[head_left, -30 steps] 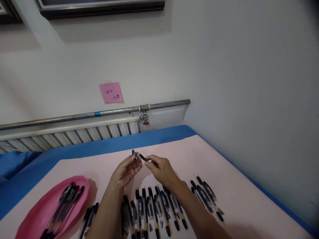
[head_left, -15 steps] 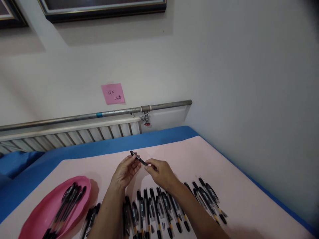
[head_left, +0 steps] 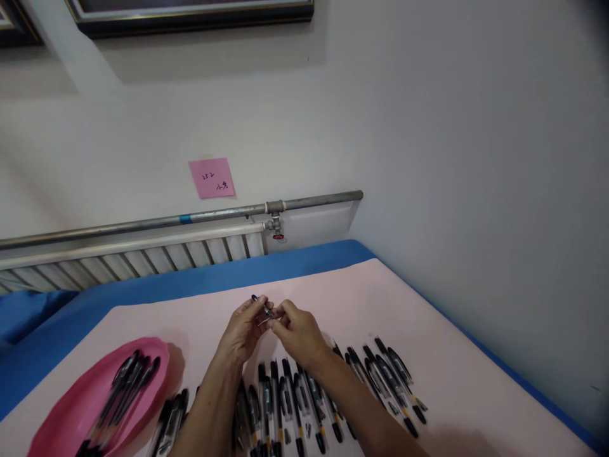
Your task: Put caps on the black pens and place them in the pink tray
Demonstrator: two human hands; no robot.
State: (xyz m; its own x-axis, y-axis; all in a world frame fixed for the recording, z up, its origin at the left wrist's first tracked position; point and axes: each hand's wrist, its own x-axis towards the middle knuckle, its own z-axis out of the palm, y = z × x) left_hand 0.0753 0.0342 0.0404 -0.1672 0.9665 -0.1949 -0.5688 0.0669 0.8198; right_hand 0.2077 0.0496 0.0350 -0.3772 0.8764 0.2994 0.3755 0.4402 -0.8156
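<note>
Just below the centre of the frame, a slim pen piece [head_left: 262, 305] sits slantwise between two hands, its upper-left end a glossy black tip, its middle dark with pale, silvery glints. Lower down it runs toward the right fingertips, where its end is too small and hidden to read clearly. The left hand [head_left: 240, 327] pinches it between thumb and fingers, the other fingers loosely curled beneath; the right hand [head_left: 301, 330] is bent inward, thumb and forefinger closed about the lower end. Across the lower middle, black-capped pens [head_left: 285, 397] with clear barrels and touches of orange lie side by side on a pink sheet [head_left: 457, 393], partly behind the forearms. At lower left, a bright pink tray [head_left: 71, 406] holds a bundle of similar dark pens [head_left: 124, 371].
</note>
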